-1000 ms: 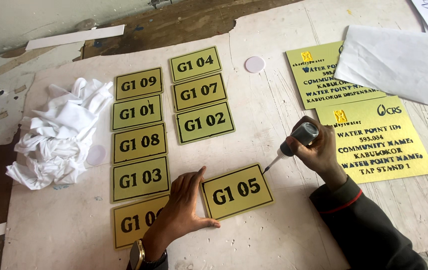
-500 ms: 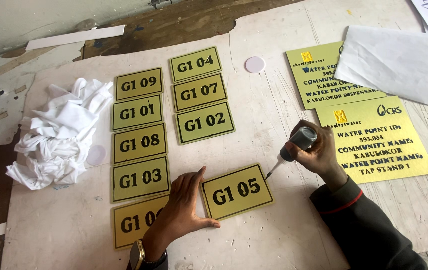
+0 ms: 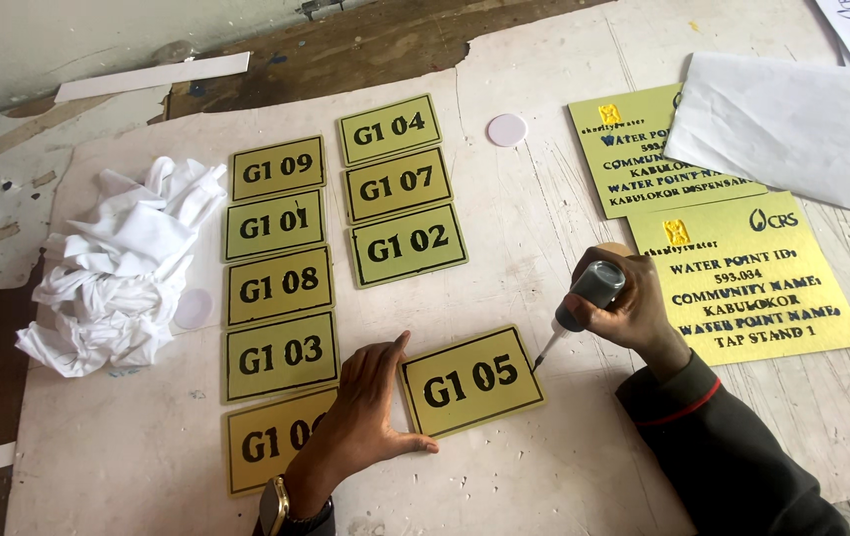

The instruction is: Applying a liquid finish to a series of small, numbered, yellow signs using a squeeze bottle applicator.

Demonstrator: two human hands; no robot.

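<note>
My left hand (image 3: 370, 402) lies flat on the board, its fingers pressed against the left edge of a small gold plate with a black border and black lettering (image 3: 472, 381). My right hand (image 3: 623, 308) grips a small grey applicator bottle (image 3: 586, 298), held tilted with its thin nozzle pointing down at the plate's right edge. Another gold plate (image 3: 266, 442) lies partly under my left wrist.
Several more gold plates lie in two columns (image 3: 281, 283) (image 3: 400, 189) on the white board (image 3: 544, 467). A crumpled white cloth (image 3: 122, 268) sits at the left. Two yellow signs (image 3: 752, 283) (image 3: 633, 149), a white sheet (image 3: 792, 129) and a round white disc (image 3: 507, 130) lie to the right.
My right hand with the bottle has shifted slightly right and down, the nozzle staying near the plate's right edge. My left hand and the plate have not moved.
</note>
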